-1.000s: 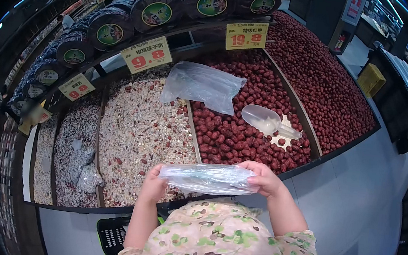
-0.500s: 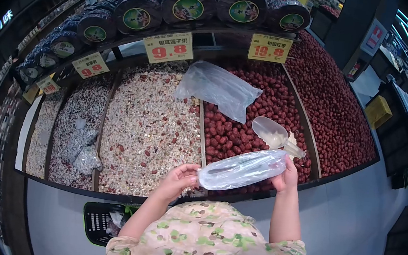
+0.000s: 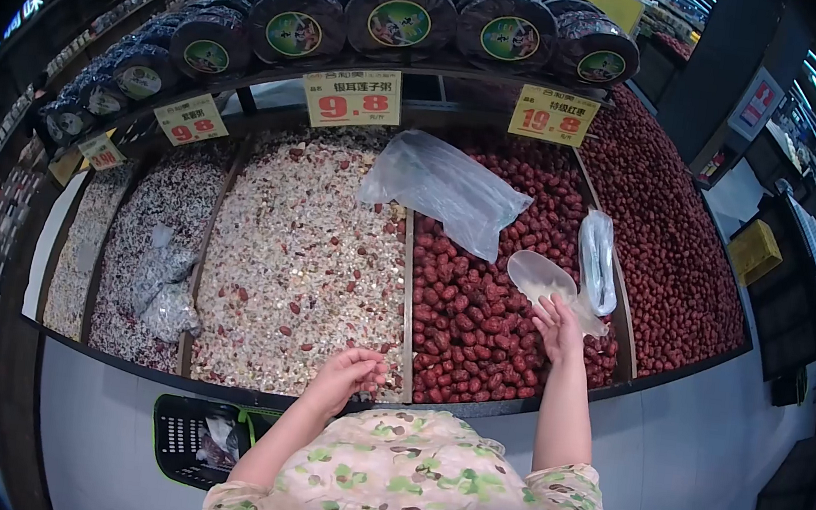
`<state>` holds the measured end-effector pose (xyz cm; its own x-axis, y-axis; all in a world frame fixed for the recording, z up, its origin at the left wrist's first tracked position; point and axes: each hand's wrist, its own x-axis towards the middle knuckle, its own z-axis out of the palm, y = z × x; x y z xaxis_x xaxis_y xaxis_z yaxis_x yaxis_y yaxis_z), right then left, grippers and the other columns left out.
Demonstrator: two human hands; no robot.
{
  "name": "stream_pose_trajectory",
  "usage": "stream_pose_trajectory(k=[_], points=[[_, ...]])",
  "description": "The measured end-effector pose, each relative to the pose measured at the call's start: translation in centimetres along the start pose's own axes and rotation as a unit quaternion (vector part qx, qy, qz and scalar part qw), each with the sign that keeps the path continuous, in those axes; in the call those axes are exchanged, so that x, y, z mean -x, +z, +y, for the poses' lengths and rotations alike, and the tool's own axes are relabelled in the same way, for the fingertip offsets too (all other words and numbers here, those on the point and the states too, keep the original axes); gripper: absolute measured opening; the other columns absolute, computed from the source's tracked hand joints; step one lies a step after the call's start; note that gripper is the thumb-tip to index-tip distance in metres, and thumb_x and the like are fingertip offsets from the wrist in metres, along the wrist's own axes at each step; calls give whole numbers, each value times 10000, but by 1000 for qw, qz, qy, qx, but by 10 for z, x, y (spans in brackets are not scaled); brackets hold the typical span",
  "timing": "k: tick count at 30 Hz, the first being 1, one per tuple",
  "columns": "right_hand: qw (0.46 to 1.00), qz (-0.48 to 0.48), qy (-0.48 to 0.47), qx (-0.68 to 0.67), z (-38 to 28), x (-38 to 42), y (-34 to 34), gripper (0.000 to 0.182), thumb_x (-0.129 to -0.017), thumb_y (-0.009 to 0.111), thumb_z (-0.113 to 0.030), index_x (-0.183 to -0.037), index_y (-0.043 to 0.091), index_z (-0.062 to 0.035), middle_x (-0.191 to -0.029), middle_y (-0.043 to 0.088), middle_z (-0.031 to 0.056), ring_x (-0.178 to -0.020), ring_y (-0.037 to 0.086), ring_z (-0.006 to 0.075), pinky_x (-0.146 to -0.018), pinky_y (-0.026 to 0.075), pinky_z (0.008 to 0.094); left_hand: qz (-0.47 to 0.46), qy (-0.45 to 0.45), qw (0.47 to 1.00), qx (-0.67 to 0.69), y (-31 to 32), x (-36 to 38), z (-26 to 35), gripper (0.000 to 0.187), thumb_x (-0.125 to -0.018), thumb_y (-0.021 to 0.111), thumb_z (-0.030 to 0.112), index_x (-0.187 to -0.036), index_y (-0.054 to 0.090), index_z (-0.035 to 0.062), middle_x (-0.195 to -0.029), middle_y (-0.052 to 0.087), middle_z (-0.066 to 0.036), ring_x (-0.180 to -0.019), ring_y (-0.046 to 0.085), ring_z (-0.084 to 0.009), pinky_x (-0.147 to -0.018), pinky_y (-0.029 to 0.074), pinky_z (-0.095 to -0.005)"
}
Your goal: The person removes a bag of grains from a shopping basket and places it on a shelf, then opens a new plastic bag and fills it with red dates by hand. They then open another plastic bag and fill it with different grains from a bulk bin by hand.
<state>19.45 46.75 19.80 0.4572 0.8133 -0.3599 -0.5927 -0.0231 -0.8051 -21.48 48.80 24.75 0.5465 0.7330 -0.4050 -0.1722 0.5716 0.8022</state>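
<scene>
My right hand [image 3: 557, 330] reaches over the red dates [image 3: 467, 312] with its fingers stretched out, at the handle side of a clear plastic scoop [image 3: 534, 272]. The scoop lies on the dates. Just beyond this hand, a bunched clear plastic bag [image 3: 597, 262] rests along the divider between two date bins. My left hand [image 3: 349, 377] hovers by the front edge of the mixed-grain bin [image 3: 301, 263], its fingers curled together with nothing visible in them. A larger clear plastic bag [image 3: 450, 191] lies spread across the back of the dates and the grain bin's divider.
Round dark packages [image 3: 399, 22] line the shelf behind the bins, with price signs [image 3: 352, 98] below. Smaller red dates [image 3: 666, 285] fill the right bin. A knotted bag [image 3: 165, 293] sits on dark grain at left. A black basket [image 3: 190, 442] stands on the floor.
The bunched bag has left both hands and now lies on the right-hand divider. My right hand has moved to the scoop; my left hand has drawn slightly down.
</scene>
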Motion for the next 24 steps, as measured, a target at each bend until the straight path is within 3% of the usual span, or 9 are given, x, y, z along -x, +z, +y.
stream_pose_trajectory(k=[2, 6, 11, 13, 16, 18, 19, 21, 24], points=[[997, -47, -20, 63, 7, 2, 36, 457, -868, 547, -186, -1253, 404, 16, -1146, 546, 132, -946, 583, 216, -724, 482, 320, 0, -10, 1000, -4, 1, -1, 0, 185, -891, 496, 104, -1048, 538, 15, -946, 614, -90, -815, 610, -163, -697, 486, -265], [991, -88, -34, 94, 11, -20, 91, 468, -860, 559, -166, -1259, 389, 9, -1179, 513, 140, -866, 604, 206, -658, 492, 289, 2, -26, 1000, -8, 9, -1, 2, 182, -904, 484, 113, -1049, 540, 18, -946, 618, -77, -806, 605, -138, -682, 484, -243], [988, -63, -53, 133, 12, -51, 129, 565, -851, 561, -92, -1334, 273, -31, -1182, 464, 129, -757, 622, 200, -537, 476, 259, -12, -22, 1000, 5, 6, -1, -7, 181, -903, 481, 110, -1050, 528, 16, -961, 608, -90, -834, 608, -171, -700, 480, -276], [987, -60, -45, 143, 15, -68, 131, 632, -838, 583, -89, -1356, 224, -47, -1083, 516, 123, -735, 612, 188, -528, 473, 259, -11, -27, 999, 16, 4, 0, -9, 183, -907, 474, 111, -1054, 523, 13, -965, 605, -91, -836, 607, -170, -697, 480, -277], [977, -58, -18, 205, 18, -86, 130, 556, -816, 625, -137, -1291, 354, -37, -908, 579, 76, -694, 597, 157, -526, 461, 246, -12, -37, 999, 25, 3, 1, -9, 183, -909, 468, 111, -1056, 519, 13, -963, 602, -91, -838, 605, -169, -697, 481, -277], [942, -68, -56, 322, 19, -97, 129, 370, -793, 656, -186, -1102, 542, -17, -736, 592, 26, -631, 571, 129, -533, 444, 241, -6, -39, 999, 31, 3, -1, -9, 181, -911, 464, 113, -1050, 520, 11, -961, 598, -89, -840, 603, -171, -699, 480, -279], [942, -67, -56, 323, 27, -109, 125, 370, -793, 656, -186, -1102, 542, -17, -736, 592, 26, -631, 571, 129, -533, 444, 241, -6, -39, 999, 32, 3, -3, -10, 181, -911, 464, 113, -1050, 520, 11, -961, 598, -89, -840, 603, -171, -699, 480, -279], [830, -5, -252, 498, 35, -121, 127, 218, -789, 661, -215, -865, 619, -15, -692, 590, 3, -585, 544, 104, -537, 423, 232, -17, -48, 998, 32, 4, -7, -10, 192, -911, 463, 117, -1061, 514, 9, -969, 593, -90, -854, 598, -173, -709, 477, -280], [815, 18, -227, 532, 24, -113, 131, 187, -788, 657, -196, -799, 608, -16, -701, 601, 12, -584, 532, 97, -539, 418, 244, -18, -64, 998, 7, 12, -9, -4, 215, -910, 459, 117, -1092, 499, 10, -997, 587, -101, -874, 592, -182, -723, 475, -284]])
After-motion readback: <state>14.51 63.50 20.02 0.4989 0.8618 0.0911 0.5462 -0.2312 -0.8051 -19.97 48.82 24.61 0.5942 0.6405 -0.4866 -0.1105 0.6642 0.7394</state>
